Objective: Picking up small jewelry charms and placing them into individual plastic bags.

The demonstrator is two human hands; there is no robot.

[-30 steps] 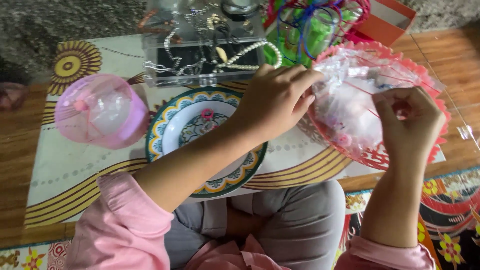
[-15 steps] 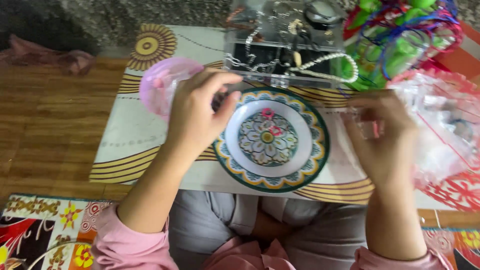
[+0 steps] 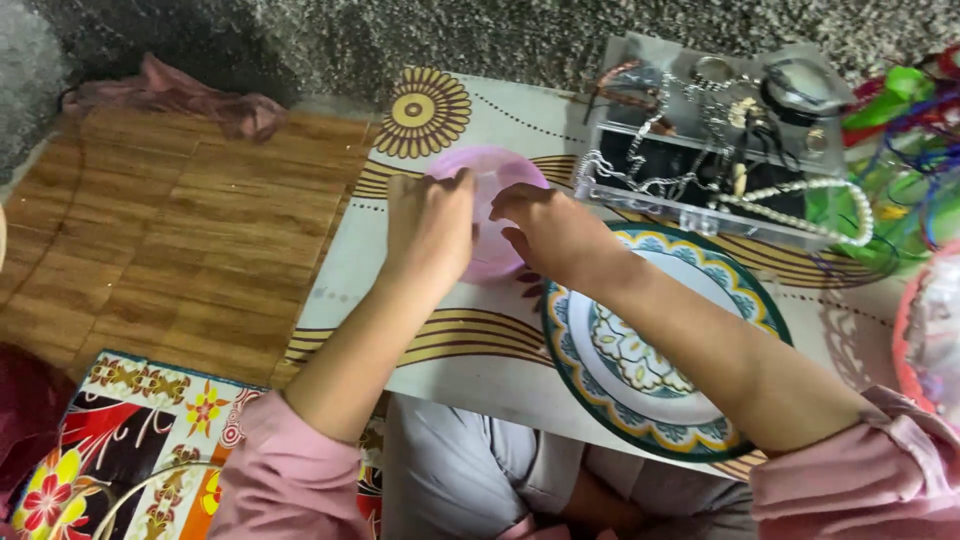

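A round, see-through pink plastic container point(image 3: 493, 183) stands on the low table point(image 3: 360, 260) left of a patterned plate. My left hand point(image 3: 430, 225) grips its left side. My right hand point(image 3: 553, 235) holds its right side, fingers curled over the lid. The patterned plate point(image 3: 650, 350), white with a blue and yellow rim, lies under my right forearm and holds nothing.
A clear plastic tray point(image 3: 700, 210) with chains, rings and a pearl string sits behind the plate. Green and coloured bangles point(image 3: 900, 140) lie at far right, a red-rimmed plastic bag point(image 3: 925, 340) at the right edge. A pink cloth point(image 3: 190, 100) lies on the wooden floor.
Both hands left the red-rimmed bag and moved left to the pink container. My view swung left, so the bag is now at the right edge.
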